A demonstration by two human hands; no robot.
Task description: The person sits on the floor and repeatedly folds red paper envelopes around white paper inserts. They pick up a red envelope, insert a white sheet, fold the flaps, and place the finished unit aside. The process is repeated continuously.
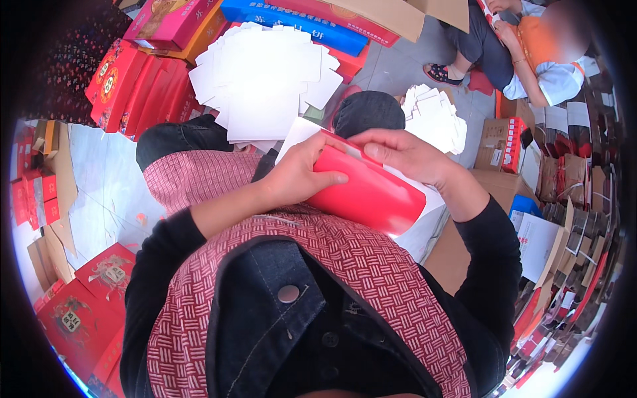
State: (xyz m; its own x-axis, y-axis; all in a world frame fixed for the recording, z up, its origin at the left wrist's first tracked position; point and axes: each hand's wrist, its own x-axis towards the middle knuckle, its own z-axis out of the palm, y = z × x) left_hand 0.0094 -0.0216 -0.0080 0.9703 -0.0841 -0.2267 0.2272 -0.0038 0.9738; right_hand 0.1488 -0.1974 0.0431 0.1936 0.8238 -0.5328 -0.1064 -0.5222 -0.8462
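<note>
Over my lap I hold a glossy red cardboard sheet point(371, 196) with white on its reverse, bent into a curve. My left hand point(302, 169) grips its left end, the thumb lying on the red face and the fingers at the upper edge. At that same upper edge, my right hand point(405, 156) has its fingers closed on the cardboard. Part of the fold between the hands is hidden. Just beyond my knees lies a broad, fanned pile of white card blanks point(265, 73). A smaller pile of white blanks point(434, 119) sits to the right of my knee.
Red boxes point(142, 93) are stacked at the upper left, with a blue box point(292, 23) behind the white pile. More red boxes point(86, 298) lie at lower left. Packed cardboard bundles point(564, 172) line the right side. Another person point(531, 60) sits at the upper right.
</note>
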